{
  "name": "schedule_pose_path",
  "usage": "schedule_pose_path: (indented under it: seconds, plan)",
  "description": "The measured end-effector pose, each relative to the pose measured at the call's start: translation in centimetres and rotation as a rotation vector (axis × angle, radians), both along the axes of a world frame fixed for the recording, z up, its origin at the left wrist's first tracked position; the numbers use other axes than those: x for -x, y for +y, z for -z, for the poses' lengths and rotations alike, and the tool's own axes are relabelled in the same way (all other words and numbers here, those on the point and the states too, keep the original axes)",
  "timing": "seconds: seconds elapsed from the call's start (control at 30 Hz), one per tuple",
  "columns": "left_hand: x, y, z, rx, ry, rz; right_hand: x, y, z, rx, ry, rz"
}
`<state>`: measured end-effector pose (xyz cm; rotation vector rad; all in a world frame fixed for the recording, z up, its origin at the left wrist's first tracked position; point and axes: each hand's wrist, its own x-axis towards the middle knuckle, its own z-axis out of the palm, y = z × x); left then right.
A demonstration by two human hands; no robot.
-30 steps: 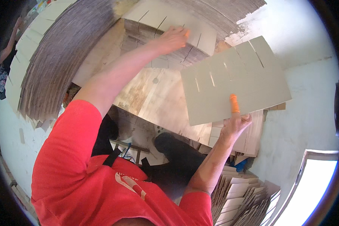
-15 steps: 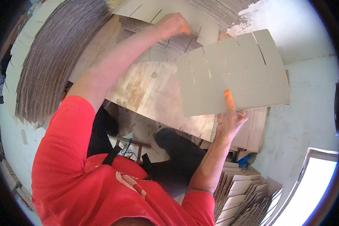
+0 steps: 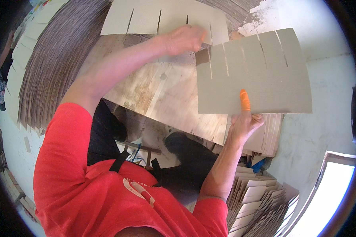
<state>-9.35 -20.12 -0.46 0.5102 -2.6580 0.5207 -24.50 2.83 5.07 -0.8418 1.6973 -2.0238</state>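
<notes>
A pale grey-beige cardboard sheet (image 3: 261,87) with several slots cut in from its far edge stands tilted over the right end of the wooden board. My right hand (image 3: 246,126) is closed on its near edge, an orange-covered thumb lying on the face. At the far side, my left hand (image 3: 186,39) is closed at the near edge of another slotted cardboard sheet (image 3: 172,19); its fingertips are partly hidden, and orange covering shows on one. Under that sheet, more slotted cardboard (image 3: 136,39) is partly visible. The two sheets nearly meet beside my left hand.
A wooden board (image 3: 162,94) spans in front of my legs. A tall stack of cardboard (image 3: 63,59) rises at the left. More sheets (image 3: 269,134) lie by my right hand, and slotted pieces (image 3: 249,201) stand at the lower right. A pale wall (image 3: 324,98) bounds the right.
My left hand has come slightly nearer and to the right, and its sheet now shows more fully. The right-hand sheet has turned a little and shifted right.
</notes>
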Motion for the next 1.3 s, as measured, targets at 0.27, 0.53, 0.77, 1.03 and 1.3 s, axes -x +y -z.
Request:
schedule_pose_path:
  seconds: [0.27, 0.53, 0.77, 1.03, 1.3]
  plan:
    - [-0.4, 3.3, 0.1, 0.087, -0.178, 0.021, 0.4, 0.0, 0.7, 0.028, 0.116, -0.015]
    - [-1.0, 6.1, 1.0, 0.090, -0.187, 0.102, 0.6, -0.4, 1.5, 0.012, 0.103, -0.014]
    - [-1.4, 8.7, 1.5, 0.081, -0.093, 0.194, 0.8, -0.9, 2.2, -0.056, 0.091, -0.052]
    - [-2.1, 14.6, 1.3, 0.029, -0.006, 0.308, 0.4, -2.2, 4.5, -0.112, 0.093, 0.046]
    - [-1.8, 7.1, -1.2, -0.329, 0.317, 0.119, -1.5, -2.4, 3.5, -0.194, -0.039, 0.000]
